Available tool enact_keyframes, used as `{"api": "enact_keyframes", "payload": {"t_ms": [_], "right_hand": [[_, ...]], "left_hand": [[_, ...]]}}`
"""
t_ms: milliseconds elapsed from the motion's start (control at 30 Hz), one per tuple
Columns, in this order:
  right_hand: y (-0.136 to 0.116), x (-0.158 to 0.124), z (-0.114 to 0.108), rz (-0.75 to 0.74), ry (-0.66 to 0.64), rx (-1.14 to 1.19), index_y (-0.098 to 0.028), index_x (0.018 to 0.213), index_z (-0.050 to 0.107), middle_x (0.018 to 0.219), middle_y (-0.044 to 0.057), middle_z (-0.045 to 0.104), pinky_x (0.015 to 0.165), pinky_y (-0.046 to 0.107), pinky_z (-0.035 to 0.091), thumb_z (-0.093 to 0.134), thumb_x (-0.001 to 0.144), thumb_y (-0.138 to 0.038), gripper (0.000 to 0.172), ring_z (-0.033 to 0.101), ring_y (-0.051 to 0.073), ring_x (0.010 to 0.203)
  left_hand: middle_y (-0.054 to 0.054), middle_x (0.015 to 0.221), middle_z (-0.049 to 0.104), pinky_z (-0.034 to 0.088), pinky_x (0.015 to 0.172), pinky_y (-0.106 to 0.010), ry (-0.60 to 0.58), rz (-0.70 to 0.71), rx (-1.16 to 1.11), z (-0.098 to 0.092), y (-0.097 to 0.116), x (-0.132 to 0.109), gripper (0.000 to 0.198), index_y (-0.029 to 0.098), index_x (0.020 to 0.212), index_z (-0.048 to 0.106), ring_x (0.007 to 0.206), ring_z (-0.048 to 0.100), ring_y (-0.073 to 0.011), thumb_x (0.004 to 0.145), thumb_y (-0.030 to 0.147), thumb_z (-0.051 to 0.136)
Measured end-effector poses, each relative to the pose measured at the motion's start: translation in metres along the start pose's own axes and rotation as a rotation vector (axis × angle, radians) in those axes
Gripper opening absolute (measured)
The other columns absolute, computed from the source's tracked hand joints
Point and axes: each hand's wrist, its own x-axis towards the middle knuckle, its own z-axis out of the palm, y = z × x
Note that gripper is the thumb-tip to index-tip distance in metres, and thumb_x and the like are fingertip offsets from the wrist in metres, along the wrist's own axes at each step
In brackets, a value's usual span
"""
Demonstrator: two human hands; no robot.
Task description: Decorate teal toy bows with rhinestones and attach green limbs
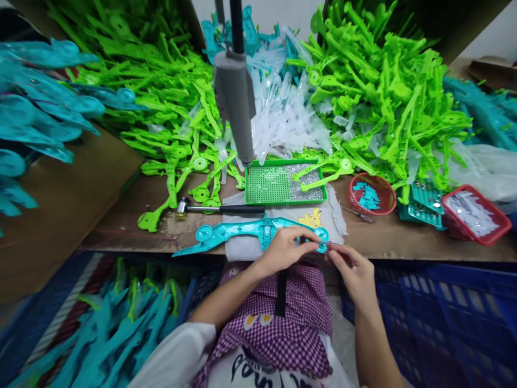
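A long turquoise plastic part (242, 229) lies across a white cloth at the front of the bench, its tapered end to the left. My left hand (287, 249) reaches over its right portion, with thumb and index finger pinched at the rounded right end. Just beside it my right hand (356, 272) is closed, fingertips pinching what looks like a thin purple cord (346, 251). Both sets of fingertips nearly meet over the part; the small detail between them is hidden. Behind the part rests a hammer (226, 209) with a black handle.
A green tray (266, 186) holds small metal pieces. Above it hangs a grey power screwdriver (234, 97). Red baskets (374, 207) and a small screwdriver (359, 215) sit at right. Lime-green parts (388, 91) are heaped behind; blue crates (452, 318) stand below.
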Motion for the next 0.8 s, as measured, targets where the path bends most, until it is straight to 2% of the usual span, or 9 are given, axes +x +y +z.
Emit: {"api": "enact_keyframes", "payload": {"t_ms": [133, 200, 300, 367, 433, 600, 733, 800], "right_hand": [[-0.001, -0.006, 0.019, 0.107, -0.027, 0.194, -0.021, 0.091, 0.071, 0.077, 0.001, 0.072, 0.065, 0.028, 0.055, 0.069, 0.080, -0.032, 0.015, 0.067, 0.015, 0.066], [0.000, -0.007, 0.026, 0.159, -0.019, 0.293, -0.020, 0.088, 0.070, 0.074, 0.001, 0.071, 0.062, 0.027, 0.054, 0.069, 0.079, -0.032, 0.015, 0.065, 0.014, 0.061], [0.002, -0.002, 0.031, 0.195, 0.052, 0.401, -0.019, 0.081, 0.067, 0.064, -0.002, 0.067, 0.057, 0.024, 0.051, 0.071, 0.077, -0.032, 0.014, 0.061, 0.011, 0.055], [0.003, 0.000, 0.032, 0.190, 0.129, 0.446, -0.019, 0.079, 0.066, 0.061, -0.003, 0.064, 0.055, 0.023, 0.049, 0.071, 0.077, -0.033, 0.015, 0.059, 0.011, 0.053], [0.002, -0.001, 0.032, 0.172, 0.180, 0.468, -0.019, 0.079, 0.064, 0.062, -0.003, 0.063, 0.056, 0.023, 0.048, 0.071, 0.077, -0.032, 0.014, 0.058, 0.010, 0.054], [-0.005, -0.001, 0.036, 0.118, 0.181, 0.538, -0.022, 0.082, 0.063, 0.065, -0.004, 0.063, 0.059, 0.024, 0.047, 0.069, 0.079, -0.029, 0.010, 0.059, 0.011, 0.059], [-0.006, 0.004, 0.035, 0.205, 0.239, 0.624, -0.021, 0.079, 0.061, 0.065, -0.003, 0.062, 0.053, 0.022, 0.043, 0.069, 0.078, -0.030, 0.012, 0.055, 0.009, 0.055], [-0.008, 0.003, 0.033, 0.218, 0.282, 0.646, -0.020, 0.076, 0.060, 0.062, -0.004, 0.060, 0.051, 0.020, 0.042, 0.068, 0.077, -0.028, 0.012, 0.054, 0.008, 0.052]], "left_hand": [[-0.004, 0.081, 0.072, 0.046, 0.069, -0.027, 0.061, -0.154, -0.149, 0.000, -0.012, -0.010, 0.015, 0.015, 0.086, 0.073, 0.074, 0.061, -0.0147, 0.076, 0.026, 0.074], [-0.003, 0.078, 0.070, 0.045, 0.067, -0.026, 0.045, -0.212, -0.227, -0.001, -0.016, -0.011, 0.021, 0.015, 0.085, 0.073, 0.070, 0.059, -0.0135, 0.073, 0.031, 0.076], [-0.003, 0.077, 0.068, 0.045, 0.069, -0.026, -0.013, -0.306, -0.419, -0.002, -0.019, -0.012, 0.031, 0.014, 0.082, 0.071, 0.070, 0.059, -0.0125, 0.068, 0.040, 0.080], [-0.003, 0.078, 0.068, 0.046, 0.072, -0.027, 0.001, -0.360, -0.549, -0.003, -0.020, -0.011, 0.037, 0.013, 0.079, 0.068, 0.072, 0.060, -0.0124, 0.063, 0.044, 0.083], [-0.002, 0.076, 0.067, 0.045, 0.071, -0.026, 0.037, -0.394, -0.582, -0.002, -0.022, -0.011, 0.041, 0.013, 0.077, 0.066, 0.070, 0.059, -0.0118, 0.061, 0.046, 0.084], [-0.002, 0.074, 0.064, 0.043, 0.069, -0.027, 0.056, -0.336, -0.425, 0.001, -0.022, -0.013, 0.037, 0.013, 0.077, 0.064, 0.068, 0.056, -0.0121, 0.066, 0.045, 0.080], [-0.007, 0.095, 0.068, 0.043, 0.082, -0.031, 0.036, -0.205, -0.328, -0.008, -0.020, -0.018, 0.026, 0.015, 0.075, 0.065, 0.090, 0.060, -0.0174, 0.076, 0.040, 0.073], [-0.007, 0.098, 0.067, 0.042, 0.083, -0.030, 0.041, -0.157, -0.231, -0.015, -0.022, -0.020, 0.022, 0.015, 0.072, 0.066, 0.095, 0.059, -0.0185, 0.077, 0.035, 0.072]]}}
